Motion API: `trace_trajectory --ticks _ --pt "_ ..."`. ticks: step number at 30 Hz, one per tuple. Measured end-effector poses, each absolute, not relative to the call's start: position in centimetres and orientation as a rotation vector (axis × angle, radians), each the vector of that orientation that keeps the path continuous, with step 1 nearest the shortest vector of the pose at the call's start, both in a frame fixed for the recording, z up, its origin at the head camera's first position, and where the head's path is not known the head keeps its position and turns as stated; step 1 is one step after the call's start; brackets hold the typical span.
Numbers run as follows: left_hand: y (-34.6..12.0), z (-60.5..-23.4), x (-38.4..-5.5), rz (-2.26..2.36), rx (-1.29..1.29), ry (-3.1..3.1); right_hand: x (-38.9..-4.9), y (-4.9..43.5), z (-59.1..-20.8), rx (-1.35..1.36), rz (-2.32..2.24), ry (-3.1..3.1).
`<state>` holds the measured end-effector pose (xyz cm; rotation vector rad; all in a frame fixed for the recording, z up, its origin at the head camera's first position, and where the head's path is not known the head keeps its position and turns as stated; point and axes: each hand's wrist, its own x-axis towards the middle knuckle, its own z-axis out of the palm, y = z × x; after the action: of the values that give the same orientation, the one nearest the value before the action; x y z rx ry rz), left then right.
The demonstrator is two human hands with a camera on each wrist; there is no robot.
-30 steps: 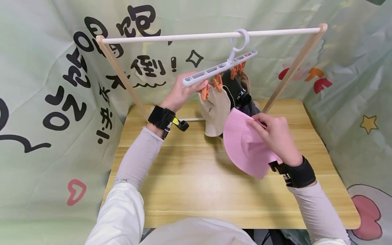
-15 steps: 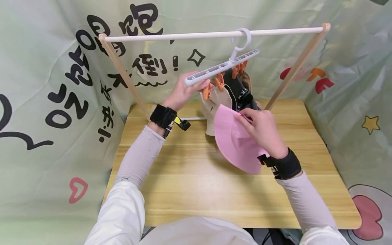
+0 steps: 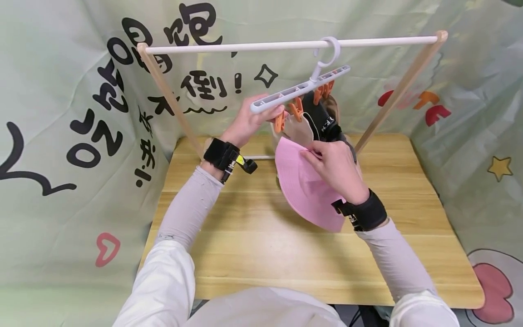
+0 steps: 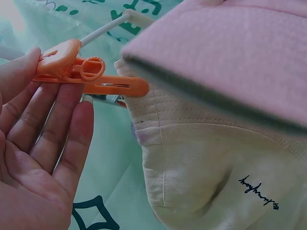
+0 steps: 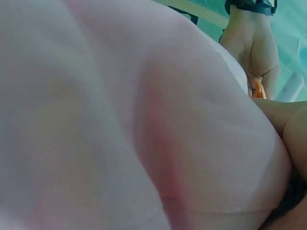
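Observation:
My left hand (image 3: 247, 120) is at the near end of a pale grey clip hanger (image 3: 302, 89). Its thumb and fingers pinch an orange clip (image 4: 60, 62) there. A pink bucket hat (image 3: 302, 188) is pinched by its edge in my right hand (image 3: 337, 165), below the hanger and close to that clip. Behind it hangs a cream bucket hat (image 4: 192, 163) with small black lettering, held by another orange clip (image 4: 120, 86). Farther along the hanger hangs a black item (image 3: 318, 113) with white letters. The pink hat fills most of the right wrist view.
The hanger hooks over the white rod (image 3: 245, 47) of a stand with wooden legs (image 3: 398, 93). This stands on a wooden table (image 3: 245, 254). A printed curtain (image 3: 53, 236) surrounds the table. A brownish item (image 3: 333, 106) hangs behind the black one.
My right hand has moved left with the pink hat, bringing its edge nearer the left hand's clip and over more of the cream hat. The left hand stays at the hanger's end.

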<state>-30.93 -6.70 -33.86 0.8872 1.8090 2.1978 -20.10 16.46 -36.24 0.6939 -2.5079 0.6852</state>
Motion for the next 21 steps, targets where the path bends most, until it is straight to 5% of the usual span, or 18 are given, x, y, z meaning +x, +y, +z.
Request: trace_trajectory --ticks 21 --pt "-6.8 -34.2 -31.3 2.115 0.9 1.92 -23.2 12.9 -32.8 0.752 0.623 -2.474"
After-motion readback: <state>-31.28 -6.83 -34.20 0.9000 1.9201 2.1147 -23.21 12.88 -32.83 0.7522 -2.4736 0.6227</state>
